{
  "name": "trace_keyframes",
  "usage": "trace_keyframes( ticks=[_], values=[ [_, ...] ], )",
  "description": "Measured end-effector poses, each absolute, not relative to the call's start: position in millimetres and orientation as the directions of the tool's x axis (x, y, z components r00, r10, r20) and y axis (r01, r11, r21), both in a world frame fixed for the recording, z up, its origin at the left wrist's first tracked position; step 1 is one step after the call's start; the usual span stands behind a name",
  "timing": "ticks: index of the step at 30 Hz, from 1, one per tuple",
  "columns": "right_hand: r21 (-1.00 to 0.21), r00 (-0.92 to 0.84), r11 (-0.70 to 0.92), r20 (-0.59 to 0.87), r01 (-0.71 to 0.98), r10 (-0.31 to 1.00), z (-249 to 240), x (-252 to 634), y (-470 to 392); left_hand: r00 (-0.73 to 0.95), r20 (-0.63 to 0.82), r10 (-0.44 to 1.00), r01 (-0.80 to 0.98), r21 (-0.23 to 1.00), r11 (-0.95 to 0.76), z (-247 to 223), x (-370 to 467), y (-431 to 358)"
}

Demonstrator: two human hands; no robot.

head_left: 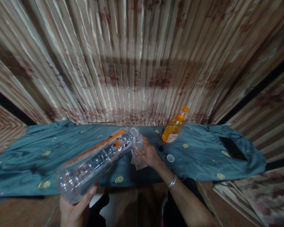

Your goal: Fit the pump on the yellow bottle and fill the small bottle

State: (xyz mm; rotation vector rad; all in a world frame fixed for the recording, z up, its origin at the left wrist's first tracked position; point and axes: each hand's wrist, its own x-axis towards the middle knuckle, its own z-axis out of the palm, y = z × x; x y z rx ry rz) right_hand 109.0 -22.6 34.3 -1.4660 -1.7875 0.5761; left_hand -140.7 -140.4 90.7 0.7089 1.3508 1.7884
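A large clear plastic bottle [94, 160] with an orange-and-white label lies tilted across the view, its neck end up and to the right. My left hand [77, 206] grips it from below at its wide base. At the neck end, my right hand [148, 153] is closed around a pale cloth [139, 161] with a scalloped edge, pressed against the bottle. Part of the cloth hangs below the fingers. Exactly where the right fingertips sit is hard to make out. A silver bangle circles the right wrist.
A pump bottle [174, 129] of orange liquid stands beyond my right hand. Near it lie a small black cap [161, 148] and a white round lid [170, 158]. A dark phone [233, 148] rests on the green tablecloth [196, 164] at right. Pleated curtain [137, 63] hangs behind.
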Motion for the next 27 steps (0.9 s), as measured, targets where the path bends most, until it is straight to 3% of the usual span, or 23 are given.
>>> trace_keyframes(
  ticks=[27],
  values=[
    [-0.747,-0.070,0.216,0.222,0.629,0.972,39.4,107.5,-23.3,-0.555,-0.011,0.832,-0.236,0.961,-0.145,94.7,-140.3,-138.9]
  ],
)
